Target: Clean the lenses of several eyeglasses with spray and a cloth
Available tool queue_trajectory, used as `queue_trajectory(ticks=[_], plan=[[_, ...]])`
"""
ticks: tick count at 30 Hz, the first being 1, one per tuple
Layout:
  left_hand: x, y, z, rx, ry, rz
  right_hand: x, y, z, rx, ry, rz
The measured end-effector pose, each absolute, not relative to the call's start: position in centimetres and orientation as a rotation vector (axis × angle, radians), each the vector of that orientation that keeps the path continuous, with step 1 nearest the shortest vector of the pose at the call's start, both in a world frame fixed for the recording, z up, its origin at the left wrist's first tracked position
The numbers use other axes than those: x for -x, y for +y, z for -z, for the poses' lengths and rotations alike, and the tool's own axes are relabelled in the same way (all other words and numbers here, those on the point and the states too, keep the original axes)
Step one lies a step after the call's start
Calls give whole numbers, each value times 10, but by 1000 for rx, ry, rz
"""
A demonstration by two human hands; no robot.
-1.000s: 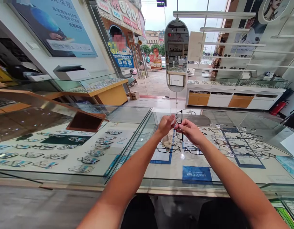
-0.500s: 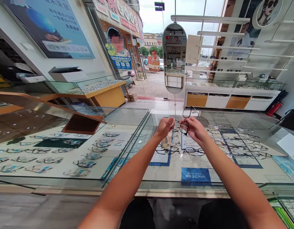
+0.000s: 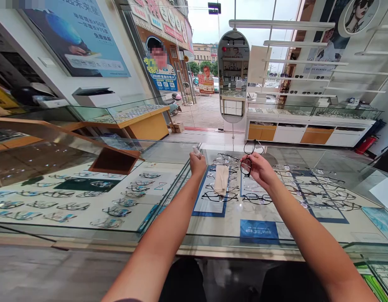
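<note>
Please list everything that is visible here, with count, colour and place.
Cloth: one, beige, on the glass counter
Held eyeglasses: one pair, black, right of the cloth
Small bottle: one, pale, left of the cloth
Display eyeglasses: many, dark and clear, under glass
Card: one, blue, near front edge
Mirror: one, pale-rimmed, beyond counter
Wall poster: one, blue, upper left
Shelves: several, white, upper right
Fire extinguisher: one, red, far right
Left hand: one, bare, around the small bottle
Right hand: one, bare, holding the held eyeglasses

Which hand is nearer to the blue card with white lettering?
Right. The right hand, holding black-framed glasses, is beyond the blue card, roughly in line with it; the left hand, gripping a small bottle, is also beyond it but off to its left.
</note>
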State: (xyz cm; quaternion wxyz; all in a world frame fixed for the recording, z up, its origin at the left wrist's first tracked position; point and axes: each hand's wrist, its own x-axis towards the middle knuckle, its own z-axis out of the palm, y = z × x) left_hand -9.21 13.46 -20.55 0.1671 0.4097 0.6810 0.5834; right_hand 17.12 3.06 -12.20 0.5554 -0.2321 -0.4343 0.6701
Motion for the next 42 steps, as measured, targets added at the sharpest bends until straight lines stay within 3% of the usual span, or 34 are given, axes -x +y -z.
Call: queue_trajectory(ticks=[10,16,18,22,26,31,42], plan=[[91,129,209,-1273,1964,-1590,-170,31,122,544,-1021,-1606],[77,102,169,-1420,2206,-1948,-171,32,122,556,-1016,-1593],[69,90,151,-1744,2117,-1650,-171,32,121,564,-1021,-1586],[55,68,124,-2085,2008,-646,-171,30,119,583,-1020,-1583],[48,56,112,-2087,2028,-149,-170,28,117,601,-1016,-1590],[44,54,113,-2132,1950,46,-170,28,118,631,-1032,-1579],[46,58,118,-2069,1901,-71,-171,29,120,633,-1057,-1563]])
